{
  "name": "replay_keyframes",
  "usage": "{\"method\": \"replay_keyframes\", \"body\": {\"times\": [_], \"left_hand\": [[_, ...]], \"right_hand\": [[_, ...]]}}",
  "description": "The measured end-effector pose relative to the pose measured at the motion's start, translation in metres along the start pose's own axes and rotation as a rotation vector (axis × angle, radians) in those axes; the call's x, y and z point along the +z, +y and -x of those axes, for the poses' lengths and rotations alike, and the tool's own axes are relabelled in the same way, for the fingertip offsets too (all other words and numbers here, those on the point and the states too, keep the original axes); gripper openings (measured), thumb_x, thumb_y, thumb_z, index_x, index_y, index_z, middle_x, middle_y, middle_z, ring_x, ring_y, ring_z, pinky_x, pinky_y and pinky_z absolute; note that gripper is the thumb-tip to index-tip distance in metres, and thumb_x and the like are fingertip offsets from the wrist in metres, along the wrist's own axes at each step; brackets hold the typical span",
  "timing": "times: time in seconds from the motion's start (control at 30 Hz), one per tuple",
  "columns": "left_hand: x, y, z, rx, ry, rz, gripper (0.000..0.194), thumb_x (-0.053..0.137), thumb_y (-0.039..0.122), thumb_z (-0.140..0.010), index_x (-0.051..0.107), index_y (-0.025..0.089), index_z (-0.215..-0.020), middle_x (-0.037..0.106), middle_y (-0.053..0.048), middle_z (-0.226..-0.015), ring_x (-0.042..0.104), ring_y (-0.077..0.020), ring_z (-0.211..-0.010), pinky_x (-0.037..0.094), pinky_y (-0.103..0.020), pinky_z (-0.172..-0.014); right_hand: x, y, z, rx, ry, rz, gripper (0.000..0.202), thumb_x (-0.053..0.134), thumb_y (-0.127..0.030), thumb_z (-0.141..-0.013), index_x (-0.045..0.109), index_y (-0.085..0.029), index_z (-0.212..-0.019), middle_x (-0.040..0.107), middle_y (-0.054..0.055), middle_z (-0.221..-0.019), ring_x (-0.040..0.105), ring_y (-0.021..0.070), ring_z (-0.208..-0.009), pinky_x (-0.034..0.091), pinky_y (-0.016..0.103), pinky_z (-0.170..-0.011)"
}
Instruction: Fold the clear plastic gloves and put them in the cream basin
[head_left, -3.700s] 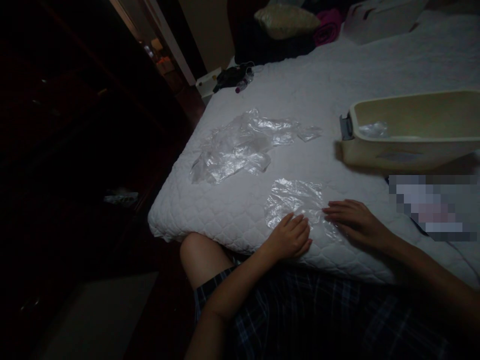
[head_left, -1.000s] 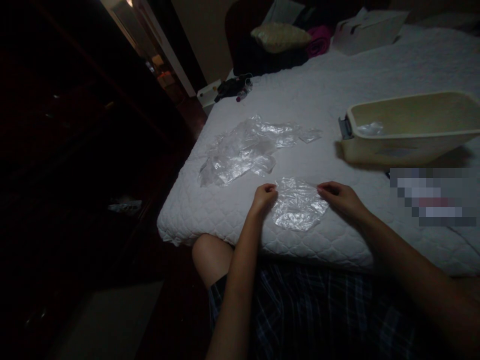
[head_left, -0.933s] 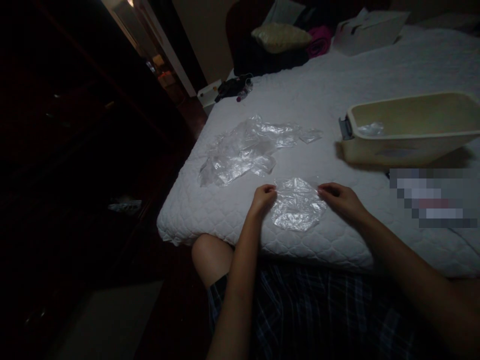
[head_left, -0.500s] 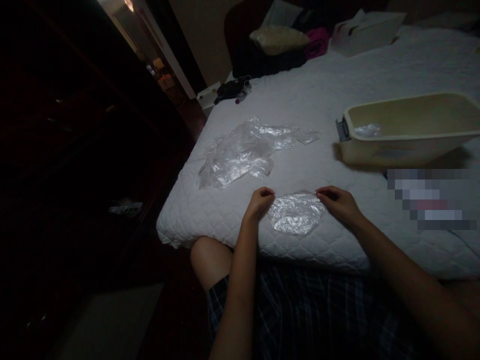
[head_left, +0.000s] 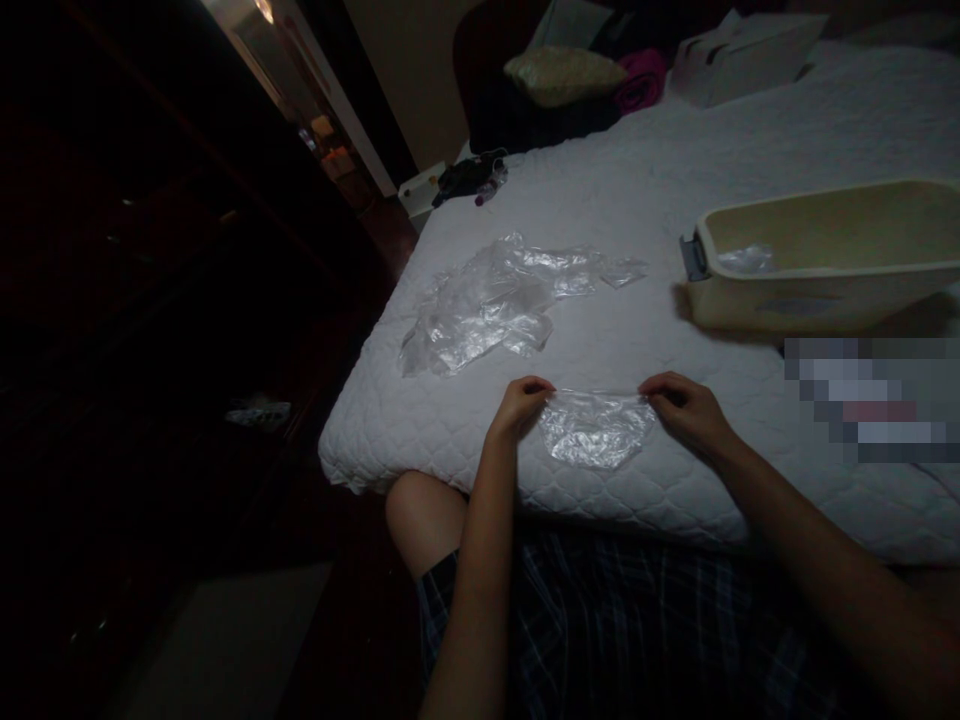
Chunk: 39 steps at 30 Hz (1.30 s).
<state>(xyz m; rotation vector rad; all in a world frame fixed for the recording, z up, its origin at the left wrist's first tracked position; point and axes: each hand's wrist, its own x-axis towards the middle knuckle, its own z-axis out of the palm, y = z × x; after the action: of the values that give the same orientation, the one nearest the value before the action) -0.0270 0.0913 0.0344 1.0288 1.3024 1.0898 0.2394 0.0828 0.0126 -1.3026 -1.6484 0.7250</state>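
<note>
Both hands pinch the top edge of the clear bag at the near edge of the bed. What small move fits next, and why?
Probably press the fold flat. The left hand and right hand pinch the clear plastic bag at its upper corners, its top edge taut and doubled over, near the white quilted bed edge.

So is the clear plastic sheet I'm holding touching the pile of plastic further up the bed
Apart. The head view shows a strip of bare white quilt between the held plastic sheet and the plastic pile.

Bare arms, no sleeves; dark plaid shorts (head_left: pixel 600 620).
</note>
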Motion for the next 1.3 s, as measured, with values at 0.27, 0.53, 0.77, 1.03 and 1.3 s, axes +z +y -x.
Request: {"method": "replay_keyframes", "body": {"times": [0.27,0.53,0.77,1.03,1.3], "left_hand": [[-0.005,-0.005,0.006,0.091,-0.045,-0.102,0.011,0.058,0.014,-0.064,0.068,0.015,-0.068,0.064,-0.003,-0.071,0.057,-0.0127,-0.07,0.043,-0.022,-0.065],[-0.007,-0.009,0.004,0.23,-0.102,-0.307,0.006,0.063,0.015,-0.066,0.067,0.018,-0.069,0.066,-0.003,-0.079,0.061,-0.0164,-0.083,0.048,-0.03,-0.085],[-0.012,-0.011,0.01,0.396,-0.113,-0.514,0.02,0.057,0.004,-0.066,0.068,0.018,-0.074,0.069,-0.004,-0.094,0.06,-0.0182,-0.098,0.044,-0.035,-0.098],[-0.009,-0.015,0.016,0.447,-0.004,-0.409,0.015,0.06,0.01,-0.074,0.068,0.017,-0.085,0.067,-0.005,-0.096,0.061,-0.0171,-0.095,0.047,-0.033,-0.092],[-0.021,-0.014,0.029,0.364,0.068,-0.26,0.015,0.062,0.022,-0.081,0.065,0.018,-0.094,0.065,-0.004,-0.091,0.06,-0.0117,-0.08,0.048,-0.024,-0.075]], "right_hand": [[0.004,0.004,0.002,-0.171,0.011,0.062,0.014,0.052,-0.02,-0.074,0.065,-0.024,-0.074,0.067,0.004,-0.084,0.064,0.021,-0.081,0.052,0.04,-0.08],[0.004,0.001,0.005,-0.2,0.009,0.161,0.017,0.049,-0.018,-0.073,0.064,-0.025,-0.072,0.066,0.004,-0.084,0.064,0.0208,-0.081,0.051,0.039,-0.08],[0.005,0.0,0.006,-0.252,-0.04,0.288,0.015,0.049,-0.019,-0.072,0.063,-0.024,-0.071,0.066,0.005,-0.084,0.062,0.0227,-0.081,0.05,0.041,-0.081],[0.005,-0.003,0.007,-0.27,-0.026,0.323,0.015,0.049,-0.021,-0.074,0.063,-0.024,-0.076,0.066,0.006,-0.083,0.062,0.0234,-0.081,0.05,0.041,-0.08],[-0.003,-0.023,0.008,-0.089,0.116,0.324,0.02,0.051,-0.029,-0.079,0.065,-0.021,-0.09,0.066,0.008,-0.087,0.061,0.0219,-0.076,0.05,0.039,-0.074]]}}
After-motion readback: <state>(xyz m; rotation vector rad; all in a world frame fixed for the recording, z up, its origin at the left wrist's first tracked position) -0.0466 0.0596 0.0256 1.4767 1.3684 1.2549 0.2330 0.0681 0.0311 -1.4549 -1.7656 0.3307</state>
